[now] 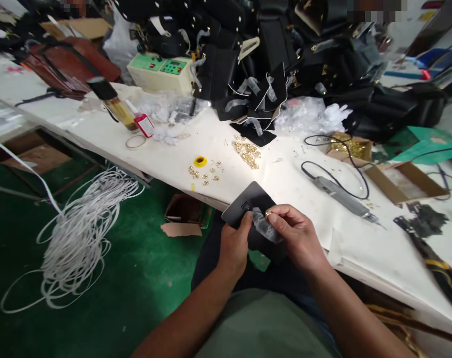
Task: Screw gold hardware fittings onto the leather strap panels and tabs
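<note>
My left hand (233, 244) grips the lower edge of a flat black leather piece (250, 200), thumb on its face, held over my lap at the table's front edge. My right hand (296, 234) is closed in a pinch on a small gold fitting (267, 214) at the piece, where a strip of clear plastic wrap (265, 227) hangs. Loose gold fittings (247, 150) lie in a heap on the white table (285, 169), with a few more (205, 175) beside a yellow ring (200, 161).
A grey electric hand tool (341, 196) with a black cord lies to the right. Cardboard boxes (405, 181) sit further right. Black bag parts (270, 64) pile up at the back by a cream control box (160, 72). White cord (84, 228) is coiled on the green floor.
</note>
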### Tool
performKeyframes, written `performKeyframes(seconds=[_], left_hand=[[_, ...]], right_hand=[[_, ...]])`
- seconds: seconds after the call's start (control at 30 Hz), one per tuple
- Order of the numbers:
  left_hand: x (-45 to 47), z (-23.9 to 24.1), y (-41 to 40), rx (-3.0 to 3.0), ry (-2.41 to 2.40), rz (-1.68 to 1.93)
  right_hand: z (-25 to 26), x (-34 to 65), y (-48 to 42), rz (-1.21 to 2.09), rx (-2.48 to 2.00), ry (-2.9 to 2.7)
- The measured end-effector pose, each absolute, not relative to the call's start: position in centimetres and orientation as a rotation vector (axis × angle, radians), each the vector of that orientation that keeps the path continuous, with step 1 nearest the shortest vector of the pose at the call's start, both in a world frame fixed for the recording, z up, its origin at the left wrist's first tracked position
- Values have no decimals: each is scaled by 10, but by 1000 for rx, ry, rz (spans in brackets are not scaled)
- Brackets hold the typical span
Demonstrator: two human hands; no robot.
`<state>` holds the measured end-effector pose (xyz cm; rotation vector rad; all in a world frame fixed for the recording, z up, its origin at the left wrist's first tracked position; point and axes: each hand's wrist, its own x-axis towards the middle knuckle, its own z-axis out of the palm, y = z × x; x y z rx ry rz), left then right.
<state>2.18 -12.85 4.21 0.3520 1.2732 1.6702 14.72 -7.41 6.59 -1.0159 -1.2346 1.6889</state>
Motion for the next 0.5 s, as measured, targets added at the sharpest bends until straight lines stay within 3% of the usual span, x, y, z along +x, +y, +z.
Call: performKeyframes(seconds=[0.27, 0.5], left_hand=[[33, 87, -138, 734, 1334, 1548], [42, 96, -131, 884, 1406, 1501]], right_hand=[[100, 165, -73, 1355, -934, -1448], [102, 182, -72, 1177, -839, -1629]])
